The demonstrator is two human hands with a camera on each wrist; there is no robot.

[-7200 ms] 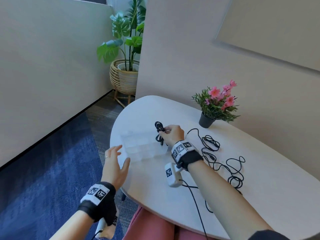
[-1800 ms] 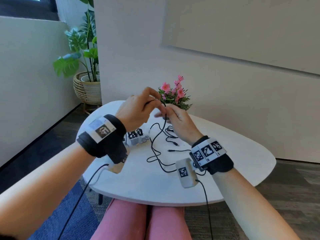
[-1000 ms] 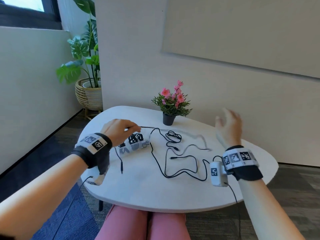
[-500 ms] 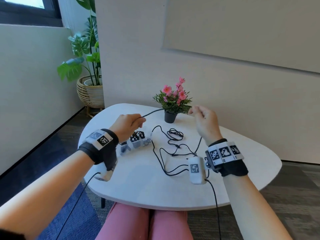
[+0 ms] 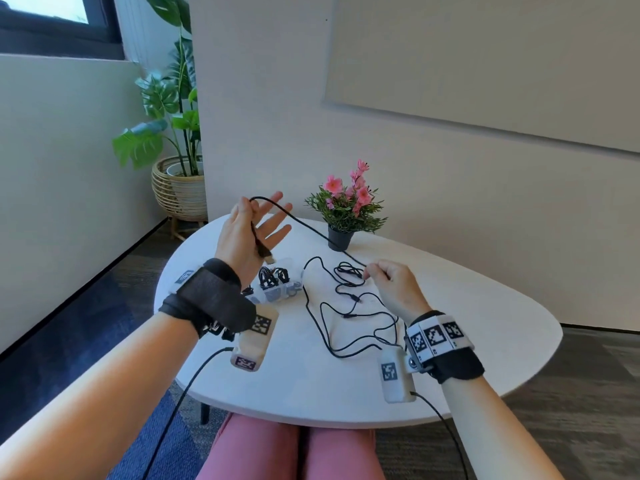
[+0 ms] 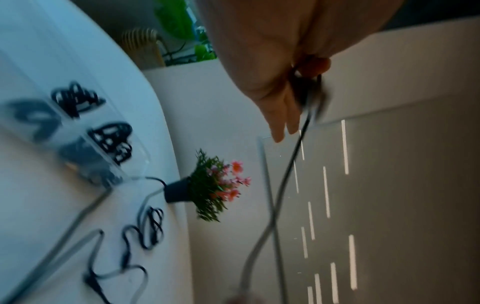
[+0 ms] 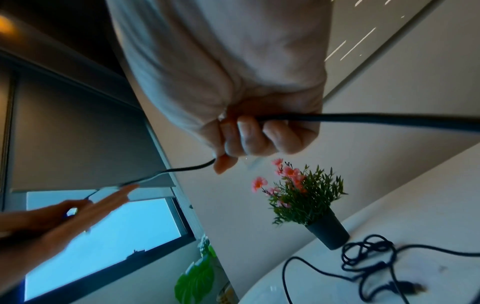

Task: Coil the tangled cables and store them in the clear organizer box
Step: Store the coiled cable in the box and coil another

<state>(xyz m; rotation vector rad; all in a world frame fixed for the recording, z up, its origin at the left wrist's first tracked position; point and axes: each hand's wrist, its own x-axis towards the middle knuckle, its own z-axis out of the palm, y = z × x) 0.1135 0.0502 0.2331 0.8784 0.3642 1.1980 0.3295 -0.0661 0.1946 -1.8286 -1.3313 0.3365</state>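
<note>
A black cable (image 5: pixel 304 223) stretches taut between my two hands above the white table (image 5: pixel 467 323). My raised left hand (image 5: pixel 258 216) has its fingers spread. The cable loops over it under the thumb, and the USB plug (image 5: pixel 266 253) hangs at the palm. In the left wrist view the thumb (image 6: pixel 313 65) pins the cable. My right hand (image 5: pixel 377 273), lower and near the table, pinches the same cable in curled fingers (image 7: pixel 246 139). The clear organizer box (image 5: pixel 289 265) lies below my left hand and holds coiled black cables (image 6: pixel 75 100). More tangled cable (image 5: pixel 347 271) lies loose on the table.
A small black pot of pink flowers (image 5: pixel 341 237) stands at the table's back edge, close behind the stretched cable. A tall plant in a woven basket (image 5: pixel 178 192) is on the floor at the far left. A wall runs behind the table.
My left hand has risen and spread its fingers, with the cable now looped over it. My right hand has dropped toward the table, still pinching the cable.
</note>
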